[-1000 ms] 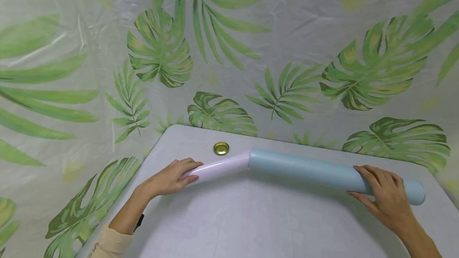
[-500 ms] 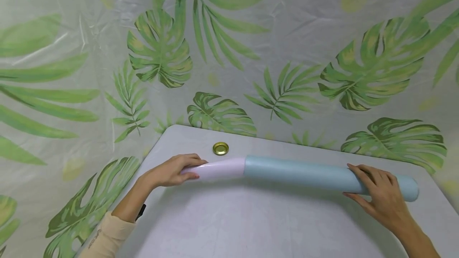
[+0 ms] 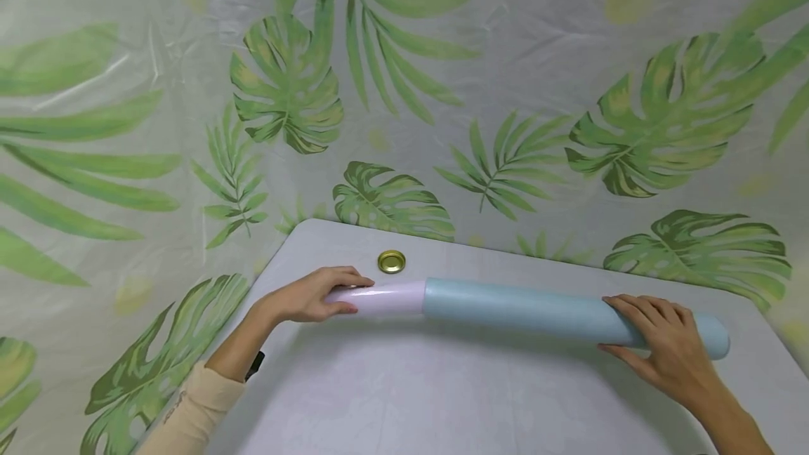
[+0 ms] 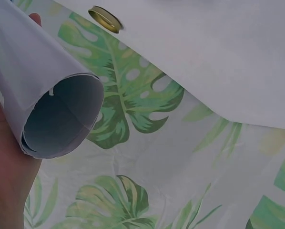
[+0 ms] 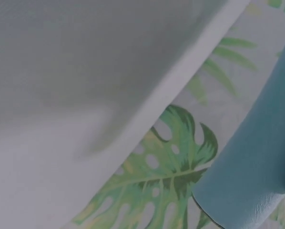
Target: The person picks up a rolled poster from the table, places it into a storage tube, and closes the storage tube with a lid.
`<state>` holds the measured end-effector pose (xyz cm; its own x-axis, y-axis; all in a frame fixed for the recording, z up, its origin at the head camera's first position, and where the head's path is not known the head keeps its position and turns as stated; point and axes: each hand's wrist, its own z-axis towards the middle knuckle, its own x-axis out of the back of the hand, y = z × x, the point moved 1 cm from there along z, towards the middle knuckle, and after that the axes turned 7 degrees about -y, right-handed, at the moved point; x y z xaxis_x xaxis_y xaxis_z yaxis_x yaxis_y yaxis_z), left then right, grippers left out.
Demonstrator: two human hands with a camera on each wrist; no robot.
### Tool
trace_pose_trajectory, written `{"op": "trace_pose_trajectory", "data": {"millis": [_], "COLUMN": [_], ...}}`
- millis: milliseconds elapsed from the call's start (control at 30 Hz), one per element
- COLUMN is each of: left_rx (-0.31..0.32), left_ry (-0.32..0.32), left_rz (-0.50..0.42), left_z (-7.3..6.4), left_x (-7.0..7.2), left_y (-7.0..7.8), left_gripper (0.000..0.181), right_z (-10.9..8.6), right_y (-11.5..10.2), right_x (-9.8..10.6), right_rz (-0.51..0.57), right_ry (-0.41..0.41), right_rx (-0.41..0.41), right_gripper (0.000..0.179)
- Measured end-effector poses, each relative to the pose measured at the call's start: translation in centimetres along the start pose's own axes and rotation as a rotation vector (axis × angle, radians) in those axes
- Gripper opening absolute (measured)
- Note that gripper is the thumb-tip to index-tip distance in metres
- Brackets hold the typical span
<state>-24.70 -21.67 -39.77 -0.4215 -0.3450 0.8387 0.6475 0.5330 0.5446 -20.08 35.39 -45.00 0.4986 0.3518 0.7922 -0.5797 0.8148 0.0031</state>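
Observation:
My left hand (image 3: 310, 295) grips the outer end of a lilac rolled sheet (image 3: 395, 298), fingers over the top and thumb in front. The other end of the lilac roll runs into the left mouth of a wider light blue roll (image 3: 518, 309). Toward the right end of the blue roll, my right hand (image 3: 670, 343) holds it from above, thumb on the near side. Together the rolls form a nearly straight tube above the table. In the left wrist view, the lilac roll (image 4: 33, 57) shows its round open end, bluish inside. The right wrist view shows the blue roll's end (image 5: 247, 176).
A gold jar lid (image 3: 391, 262) lies on the white table (image 3: 468, 399), just behind the lilac roll. The table's back edge meets a leaf-print plastic sheet (image 3: 404, 125).
The blue roll and right hand have shifted left, while the left hand moved slightly right and up. Less of the lilac roll shows, and the bend between the rolls has flattened.

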Motion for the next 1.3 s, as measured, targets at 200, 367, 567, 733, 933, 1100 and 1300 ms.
{"op": "trace_pose_trajectory", "data": {"millis": [200,367,567,733,933,1100,1300], "left_rx": [0.009,-0.017,-0.041,-0.036,-0.022,-0.014,-0.001], "left_ry": [-0.027,-0.021,-0.023,-0.017,-0.016,-0.018,-0.02], "left_rz": [-0.031,-0.026,-0.027,-0.026,-0.006,0.005,0.011], "left_z": [0.8,1.5,2.5,3.1,3.2,3.4,3.4], "left_x": [0.0,0.0,0.0,-0.1,-0.2,-0.2,-0.5], "left_y": [0.4,0.8,1.3,1.7,2.1,2.5,2.8], "left_gripper": [0.048,0.044,0.044,0.045,0.047,0.048,0.048], "right_z": [0.4,1.1,1.7,2.0,2.2,2.4,2.3], "right_y": [-0.2,-0.9,-1.5,-1.7,-1.8,-2.1,-2.5], "right_x": [-0.1,0.1,-0.1,-0.4,-0.5,-0.7,-0.8], "right_rz": [0.004,0.007,0.004,0.01,0.015,0.024,0.032], "right_ry": [0.013,-0.029,-0.03,-0.018,-0.008,-0.016,-0.037], "right_rx": [0.015,0.014,0.033,0.043,0.054,0.048,0.032], "right_gripper": [0.085,0.087,0.087,0.086,0.085,0.085,0.086]}}
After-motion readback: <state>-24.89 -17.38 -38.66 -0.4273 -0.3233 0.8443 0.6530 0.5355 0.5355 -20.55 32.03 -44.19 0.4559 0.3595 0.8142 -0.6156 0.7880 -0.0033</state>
